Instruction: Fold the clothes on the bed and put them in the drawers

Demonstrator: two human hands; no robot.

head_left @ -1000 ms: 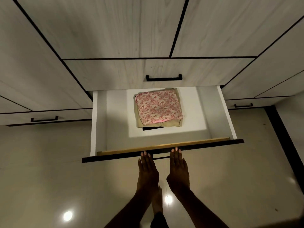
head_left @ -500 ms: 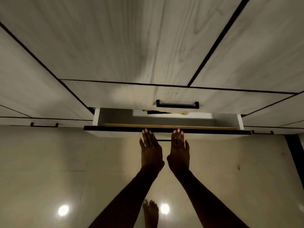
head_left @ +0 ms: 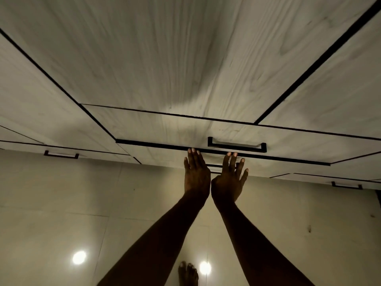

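Note:
The lower drawer (head_left: 165, 156) of the pale wood-grain wardrobe sits pushed in, flush with the cabinet face; nothing of its inside or of the folded clothes shows. My left hand (head_left: 195, 174) has straight fingers, their tips against the drawer's top front edge. Beside it, my right hand (head_left: 229, 178) is also flat with spread fingers, the tips at the same edge. Just above them is the upper drawer (head_left: 288, 139) with its black bar handle (head_left: 237, 145).
Wardrobe doors (head_left: 165, 58) fill the upper view. Side drawers carry black handles at the left (head_left: 61, 155) and right (head_left: 347, 185). Glossy beige floor tiles (head_left: 61, 203) lie below, with my bare foot (head_left: 188, 273) near the bottom edge.
Both hands have pushed the open drawer fully in; the pink floral folded cloth inside is now hidden. My view moved closer to the wardrobe.

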